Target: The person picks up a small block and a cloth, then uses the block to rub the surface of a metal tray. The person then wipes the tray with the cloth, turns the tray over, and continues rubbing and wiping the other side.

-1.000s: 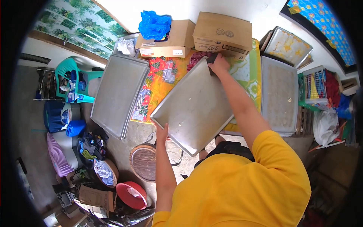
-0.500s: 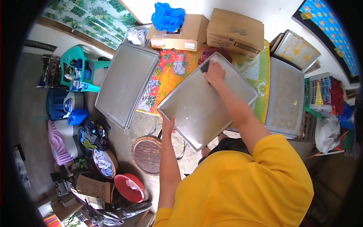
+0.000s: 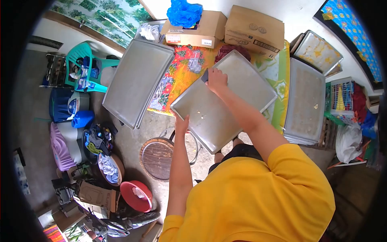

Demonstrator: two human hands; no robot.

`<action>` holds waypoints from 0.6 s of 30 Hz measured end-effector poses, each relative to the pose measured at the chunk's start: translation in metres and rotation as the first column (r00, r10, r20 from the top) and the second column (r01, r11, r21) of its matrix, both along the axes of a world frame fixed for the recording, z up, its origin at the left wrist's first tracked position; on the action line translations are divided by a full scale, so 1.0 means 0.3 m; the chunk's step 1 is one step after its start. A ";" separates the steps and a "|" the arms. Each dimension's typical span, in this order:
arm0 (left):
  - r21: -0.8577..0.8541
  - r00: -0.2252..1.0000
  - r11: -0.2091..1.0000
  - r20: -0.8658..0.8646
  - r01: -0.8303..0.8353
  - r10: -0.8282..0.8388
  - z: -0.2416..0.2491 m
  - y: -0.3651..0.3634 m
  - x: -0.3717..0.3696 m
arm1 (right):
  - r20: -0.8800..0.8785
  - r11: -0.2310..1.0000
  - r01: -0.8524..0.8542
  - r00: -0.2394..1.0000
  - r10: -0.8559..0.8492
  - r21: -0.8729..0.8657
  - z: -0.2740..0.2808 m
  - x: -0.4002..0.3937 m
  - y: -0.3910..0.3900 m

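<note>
A metal baking tray with a raised rim lies slanted in front of me, over the edge of the cloth-covered table. My left hand grips its near left edge, thumb on top. A few pale specks sit on the tray's surface. My right hand is closed around a small dark flat piece, held at the tray's far left rim. What kind of thing this piece is, I cannot tell. A dark red cloth lies behind the tray's far corner.
Stacked trays stand left and right of the table. Cardboard boxes and a blue plastic bag are at the back. Below left are a round wooden stool and a red basin.
My right hand has slid left and slightly nearer with the dark piece, from inside the tray's far corner to its left rim. My left hand keeps its hold; the view has shifted slightly.
</note>
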State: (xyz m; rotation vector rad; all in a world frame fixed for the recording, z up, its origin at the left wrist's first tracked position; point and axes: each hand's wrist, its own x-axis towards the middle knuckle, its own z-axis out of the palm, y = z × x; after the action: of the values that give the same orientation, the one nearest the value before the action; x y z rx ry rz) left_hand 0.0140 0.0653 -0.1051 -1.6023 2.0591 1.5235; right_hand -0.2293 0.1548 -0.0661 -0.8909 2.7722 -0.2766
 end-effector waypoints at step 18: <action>0.535 0.965 0.841 -0.168 -0.081 0.200 -0.001 0.243 0.268 | -0.182 0.919 0.383 0.901 -0.394 -0.091 -0.067 -0.013 0.553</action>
State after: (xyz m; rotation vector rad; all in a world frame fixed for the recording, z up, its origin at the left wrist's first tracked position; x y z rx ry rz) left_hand 0.0945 0.1381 -0.1053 -1.4376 1.4237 2.1624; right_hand -0.2332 0.3207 -0.0862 -0.3786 3.1290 -0.3436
